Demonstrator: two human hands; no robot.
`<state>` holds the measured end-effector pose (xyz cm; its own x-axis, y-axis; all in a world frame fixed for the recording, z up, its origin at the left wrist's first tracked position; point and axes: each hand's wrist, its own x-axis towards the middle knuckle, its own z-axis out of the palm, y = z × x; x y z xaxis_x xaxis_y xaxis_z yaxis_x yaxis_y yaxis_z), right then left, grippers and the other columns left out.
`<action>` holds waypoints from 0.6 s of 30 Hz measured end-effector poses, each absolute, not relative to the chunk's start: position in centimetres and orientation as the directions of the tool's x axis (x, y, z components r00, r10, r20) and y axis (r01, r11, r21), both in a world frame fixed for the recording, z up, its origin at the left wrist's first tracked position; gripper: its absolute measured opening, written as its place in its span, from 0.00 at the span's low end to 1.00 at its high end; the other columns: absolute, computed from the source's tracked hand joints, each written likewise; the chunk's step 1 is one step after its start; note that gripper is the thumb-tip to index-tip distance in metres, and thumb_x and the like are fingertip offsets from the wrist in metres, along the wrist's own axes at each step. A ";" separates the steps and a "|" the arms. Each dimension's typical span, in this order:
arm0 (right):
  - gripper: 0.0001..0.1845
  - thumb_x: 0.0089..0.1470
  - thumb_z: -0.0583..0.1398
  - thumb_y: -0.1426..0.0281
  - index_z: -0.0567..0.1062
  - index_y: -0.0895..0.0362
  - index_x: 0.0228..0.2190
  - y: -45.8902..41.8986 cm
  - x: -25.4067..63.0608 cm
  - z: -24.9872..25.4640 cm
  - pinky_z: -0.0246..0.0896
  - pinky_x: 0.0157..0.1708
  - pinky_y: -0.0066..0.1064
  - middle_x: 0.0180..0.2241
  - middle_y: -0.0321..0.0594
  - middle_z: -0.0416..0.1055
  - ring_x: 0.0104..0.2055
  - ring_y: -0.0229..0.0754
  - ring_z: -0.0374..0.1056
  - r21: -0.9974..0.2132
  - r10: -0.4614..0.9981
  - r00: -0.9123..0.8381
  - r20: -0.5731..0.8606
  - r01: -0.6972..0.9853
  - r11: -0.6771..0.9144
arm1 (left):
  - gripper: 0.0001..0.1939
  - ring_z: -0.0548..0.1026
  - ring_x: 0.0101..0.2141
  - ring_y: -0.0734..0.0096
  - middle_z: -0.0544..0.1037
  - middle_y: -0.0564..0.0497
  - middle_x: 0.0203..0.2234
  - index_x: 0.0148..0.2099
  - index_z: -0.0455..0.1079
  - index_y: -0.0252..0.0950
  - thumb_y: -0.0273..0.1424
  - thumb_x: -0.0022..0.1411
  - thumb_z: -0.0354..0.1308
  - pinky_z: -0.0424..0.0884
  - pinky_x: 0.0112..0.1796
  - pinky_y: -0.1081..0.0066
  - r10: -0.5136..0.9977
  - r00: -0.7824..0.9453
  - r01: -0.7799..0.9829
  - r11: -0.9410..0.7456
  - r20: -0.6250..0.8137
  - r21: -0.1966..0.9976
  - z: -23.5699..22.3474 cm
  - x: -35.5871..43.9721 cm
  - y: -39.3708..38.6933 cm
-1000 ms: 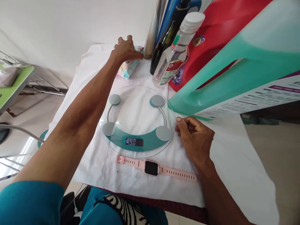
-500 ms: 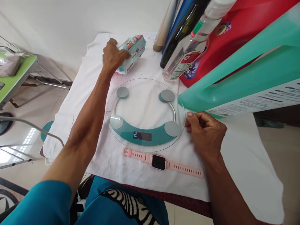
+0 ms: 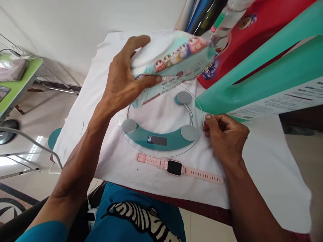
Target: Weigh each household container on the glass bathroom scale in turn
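My left hand (image 3: pixel 123 79) grips a soft teal and white pack of wipes (image 3: pixel 176 58) printed with small dolls, held in the air above the far half of a round glass scale (image 3: pixel 161 129). The scale lies on a white cloth (image 3: pixel 264 168) and its small display (image 3: pixel 156 140) is lit. My right hand (image 3: pixel 227 137) rests on the cloth at the scale's right rim, fingers curled together against the glass edge. A pink smartwatch (image 3: pixel 176 167) lies flat just in front of the scale.
Behind the scale stand a clear bottle (image 3: pixel 227 16), dark bottles and a red jug (image 3: pixel 252 30). A large teal plastic container (image 3: pixel 264 74) lies at the right. A green table (image 3: pixel 17 84) stands at the far left beyond the cloth's edge.
My left hand took the pack of wipes from the far side of the cloth, lifted it and brought it over the scale. My right hand stayed at the scale's rim.
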<state>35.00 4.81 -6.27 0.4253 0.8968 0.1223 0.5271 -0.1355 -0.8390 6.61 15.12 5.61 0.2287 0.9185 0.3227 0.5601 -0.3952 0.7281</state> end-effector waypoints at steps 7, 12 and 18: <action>0.17 0.57 0.64 0.58 0.73 0.52 0.21 4.7 35.1 -6.3 0.58 0.29 0.34 0.20 0.35 0.70 0.21 0.37 0.62 -0.835 0.897 0.412 0.160 0.541 -0.100 | 0.37 0.71 0.70 0.40 0.78 0.46 0.66 0.65 0.75 0.45 0.40 0.55 0.79 0.76 0.63 0.52 0.917 0.363 0.564 -0.359 0.168 0.743 3.2 6.4 11.1; 0.15 0.59 0.64 0.63 0.73 0.52 0.23 4.8 35.1 -6.4 0.60 0.30 0.33 0.21 0.36 0.73 0.22 0.36 0.63 -0.829 0.899 0.415 0.137 0.545 -0.125 | 0.38 0.71 0.69 0.41 0.76 0.44 0.68 0.71 0.71 0.45 0.36 0.60 0.75 0.68 0.69 0.49 0.830 0.537 0.586 -0.495 0.149 0.642 1.7 6.1 10.4; 0.15 0.60 0.64 0.64 0.72 0.52 0.22 4.8 35.0 -6.4 0.60 0.30 0.33 0.21 0.35 0.73 0.22 0.37 0.63 -0.833 0.896 0.423 0.133 0.538 -0.131 | 0.44 0.66 0.71 0.36 0.71 0.38 0.71 0.78 0.63 0.43 0.46 0.65 0.71 0.63 0.69 0.42 0.781 0.616 0.643 -0.575 0.105 0.505 2.0 6.0 10.5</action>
